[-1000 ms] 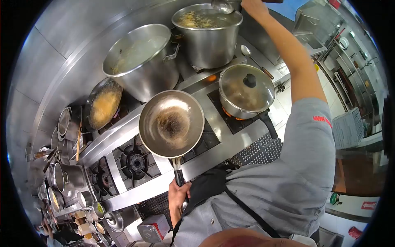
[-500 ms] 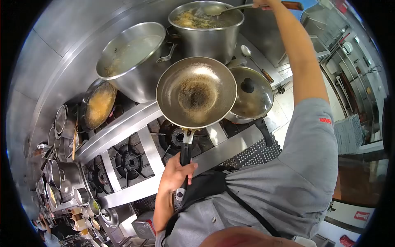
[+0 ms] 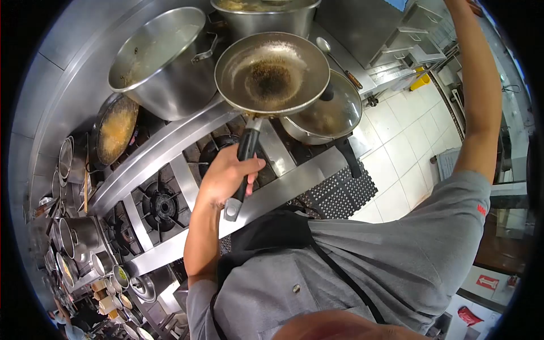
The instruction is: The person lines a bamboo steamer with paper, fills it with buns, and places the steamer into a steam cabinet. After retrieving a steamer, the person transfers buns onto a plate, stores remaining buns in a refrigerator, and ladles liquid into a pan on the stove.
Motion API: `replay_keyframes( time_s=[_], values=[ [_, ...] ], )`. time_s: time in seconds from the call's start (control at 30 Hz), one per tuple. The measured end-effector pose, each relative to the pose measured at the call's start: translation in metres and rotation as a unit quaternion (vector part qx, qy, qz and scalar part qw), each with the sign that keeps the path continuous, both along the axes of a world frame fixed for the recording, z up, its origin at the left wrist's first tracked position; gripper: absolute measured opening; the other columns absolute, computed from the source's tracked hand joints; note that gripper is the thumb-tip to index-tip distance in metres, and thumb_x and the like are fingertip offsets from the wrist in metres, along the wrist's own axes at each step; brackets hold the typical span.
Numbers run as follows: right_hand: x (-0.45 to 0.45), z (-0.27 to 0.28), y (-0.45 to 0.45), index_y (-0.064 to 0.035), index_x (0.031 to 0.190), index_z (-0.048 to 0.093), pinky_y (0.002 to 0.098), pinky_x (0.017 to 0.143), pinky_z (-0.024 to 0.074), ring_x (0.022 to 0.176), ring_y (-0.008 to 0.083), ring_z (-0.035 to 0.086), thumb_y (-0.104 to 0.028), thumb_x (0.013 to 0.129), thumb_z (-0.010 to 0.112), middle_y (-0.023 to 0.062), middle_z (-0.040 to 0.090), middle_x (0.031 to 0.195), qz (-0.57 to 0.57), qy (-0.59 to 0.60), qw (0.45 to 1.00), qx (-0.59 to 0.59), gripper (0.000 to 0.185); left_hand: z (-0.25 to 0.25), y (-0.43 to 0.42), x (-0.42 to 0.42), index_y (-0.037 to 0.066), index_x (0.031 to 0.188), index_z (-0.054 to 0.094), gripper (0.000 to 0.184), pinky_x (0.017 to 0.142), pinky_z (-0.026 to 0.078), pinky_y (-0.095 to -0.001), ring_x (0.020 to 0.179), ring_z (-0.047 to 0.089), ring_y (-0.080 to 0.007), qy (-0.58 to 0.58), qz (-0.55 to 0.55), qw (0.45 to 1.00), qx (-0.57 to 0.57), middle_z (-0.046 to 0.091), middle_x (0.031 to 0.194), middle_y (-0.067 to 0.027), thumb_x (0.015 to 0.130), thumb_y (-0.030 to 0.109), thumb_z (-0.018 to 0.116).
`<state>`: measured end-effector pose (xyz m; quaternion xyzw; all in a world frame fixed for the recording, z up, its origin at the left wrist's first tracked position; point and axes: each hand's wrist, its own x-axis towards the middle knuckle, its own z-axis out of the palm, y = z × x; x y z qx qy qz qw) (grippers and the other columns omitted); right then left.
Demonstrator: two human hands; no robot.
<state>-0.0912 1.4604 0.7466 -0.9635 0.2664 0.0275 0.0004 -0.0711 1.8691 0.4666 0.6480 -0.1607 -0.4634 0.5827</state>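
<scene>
My left hand (image 3: 228,175) is wrapped round the black handle of a frying pan (image 3: 272,73). The pan is empty, with a dark scorched patch in its middle, and hangs over the stove, partly hiding a glass-lidded pot (image 3: 323,116). My right hand (image 3: 458,3) is at the top edge, mostly cut off, with the wooden handle end of a ladle (image 3: 475,7) beside it. Behind the pan stands a large steel pot (image 3: 266,22) with yellowish bits in its liquid. Another large pot (image 3: 164,73) holds cloudy liquid.
A dark pan (image 3: 116,129) of yellow food sits at the back left. Gas burners (image 3: 161,207) line the stove front. A spoon (image 3: 340,63) lies behind the lidded pot. Pots and small containers (image 3: 105,263) crowd the lower left. A person (image 3: 71,328) is far off there.
The frying pan has moved up and away from my body, now overlapping the large pot and the lidded pot. My right hand has moved right to the top edge. The view has shifted.
</scene>
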Motion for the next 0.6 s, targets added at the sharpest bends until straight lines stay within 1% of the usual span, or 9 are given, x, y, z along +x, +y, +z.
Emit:
replay_keyframes(
  time_s=[0.03,0.07,0.17,0.3,0.37,0.4,0.5,0.57,0.6],
  values=[
    [-0.013,-0.001,0.011,-0.0064,0.092,0.075,0.0299,0.040,0.0373,0.046,0.0124,0.049,-0.020,0.082,0.067,0.0040,0.059,0.060,0.009,-0.027,0.999,0.021,0.019,-0.001,-0.001,0.002,0.003,0.079,0.052,0.014,0.044,0.040,-0.0279,0.046,0.051,-0.0145,0.003,0.001,1.000,-0.002,0.053,0.059,-0.0044,0.081,0.009,0.065],
    [-0.020,-0.005,0.014,-0.0064,0.092,0.075,0.0299,0.040,0.0373,0.046,0.0124,0.049,-0.020,0.082,0.067,0.0040,0.059,0.060,0.009,-0.023,0.999,0.021,0.019,-0.001,-0.002,0.003,0.003,0.079,0.052,0.014,0.044,0.039,-0.0277,0.045,0.051,-0.0142,0.006,0.002,1.000,-0.005,0.053,0.059,-0.0042,0.081,0.009,0.065],
    [-0.041,-0.022,0.033,-0.0095,0.111,0.072,0.0261,0.046,0.0411,0.053,0.0095,0.053,-0.020,0.081,0.070,0.0015,0.062,0.064,-0.012,0.020,0.998,0.050,0.032,-0.001,-0.006,0.001,0.003,0.080,0.050,0.018,0.040,0.037,-0.0259,0.041,0.048,-0.0128,-0.006,0.014,1.000,-0.017,0.050,0.056,-0.0029,0.081,0.011,0.066],
    [-0.056,-0.063,0.027,-0.0126,0.114,0.070,0.0274,0.054,0.0450,0.062,0.0129,0.058,-0.016,0.080,0.069,0.0027,0.064,0.070,0.026,0.104,0.991,0.075,0.034,-0.004,-0.004,0.001,0.003,0.080,0.051,0.018,0.041,0.037,-0.0255,0.042,0.048,-0.0127,-0.012,0.010,1.000,-0.021,0.050,0.056,-0.0026,0.081,0.012,0.066],
    [-0.070,-0.106,0.000,-0.0237,0.122,0.065,0.0405,0.076,0.0494,0.081,0.0313,0.064,-0.026,0.085,0.067,0.0121,0.067,0.090,0.236,-0.026,0.967,-0.090,0.037,-0.005,-0.003,0.002,0.002,0.080,0.051,0.017,0.041,0.037,-0.0256,0.042,0.048,-0.0129,-0.017,0.012,1.000,-0.015,0.050,0.056,-0.0027,0.081,0.011,0.065],
    [-0.076,-0.118,0.018,-0.0264,0.118,0.069,0.0405,0.076,0.0483,0.081,0.0263,0.060,-0.022,0.080,0.072,0.0053,0.065,0.094,0.282,-0.090,0.941,-0.161,0.038,-0.004,-0.002,0.002,0.002,0.080,0.051,0.017,0.041,0.037,-0.0256,0.042,0.048,-0.0129,-0.019,0.015,1.000,-0.015,0.050,0.056,-0.0027,0.081,0.011,0.065],
    [-0.085,-0.120,0.048,-0.0286,0.120,0.066,0.0400,0.072,0.0500,0.080,0.0251,0.064,-0.028,0.082,0.070,0.0088,0.067,0.091,0.237,-0.063,0.944,-0.220,0.039,-0.002,0.000,-0.001,0.002,0.080,0.052,0.015,0.042,0.038,-0.0259,0.042,0.049,-0.0135,-0.015,0.021,0.999,-0.018,0.050,0.056,-0.0029,0.080,0.011,0.065],
    [-0.090,-0.117,0.052,-0.0236,0.119,0.067,0.0334,0.059,0.0485,0.070,0.0172,0.063,-0.026,0.082,0.071,0.0050,0.066,0.088,0.280,-0.115,0.835,-0.460,0.038,-0.004,0.002,-0.002,0.002,0.080,0.052,0.014,0.041,0.038,-0.0269,0.043,0.049,-0.0140,-0.015,0.032,0.999,-0.006,0.050,0.057,-0.0035,0.079,0.009,0.065],
    [-0.090,-0.109,0.056,-0.0236,0.119,0.067,0.0334,0.059,0.0485,0.070,0.0172,0.063,-0.026,0.082,0.071,0.0050,0.066,0.088,0.277,-0.118,0.832,-0.466,0.038,-0.004,0.002,-0.002,0.002,0.080,0.052,0.014,0.041,0.038,-0.0269,0.043,0.049,-0.0140,-0.021,0.031,0.999,-0.012,0.050,0.057,-0.0035,0.079,0.009,0.065]
  ],
)
